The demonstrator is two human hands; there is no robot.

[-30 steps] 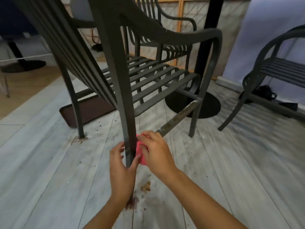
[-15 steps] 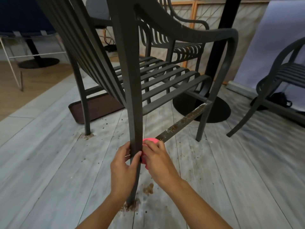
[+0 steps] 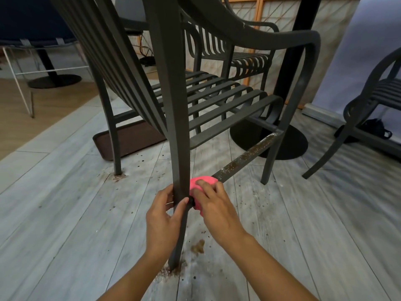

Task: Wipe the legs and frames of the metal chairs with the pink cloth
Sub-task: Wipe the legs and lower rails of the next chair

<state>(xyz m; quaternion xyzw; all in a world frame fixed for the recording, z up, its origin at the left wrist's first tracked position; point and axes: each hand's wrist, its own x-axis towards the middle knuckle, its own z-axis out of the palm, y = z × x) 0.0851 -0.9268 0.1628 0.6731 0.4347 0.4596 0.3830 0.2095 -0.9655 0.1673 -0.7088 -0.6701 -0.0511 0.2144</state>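
Your left hand (image 3: 162,216) grips the chair leg (image 3: 181,148), thumb across its front. Your right hand (image 3: 213,205) presses the cloth (image 3: 202,181) against the leg's right side, fingers curled over it.

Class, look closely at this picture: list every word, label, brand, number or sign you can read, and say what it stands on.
None can be read. The chair, the pink cloth under the right hand, the left hand, the brown mat, the black bag and the floor show no print, label or number.
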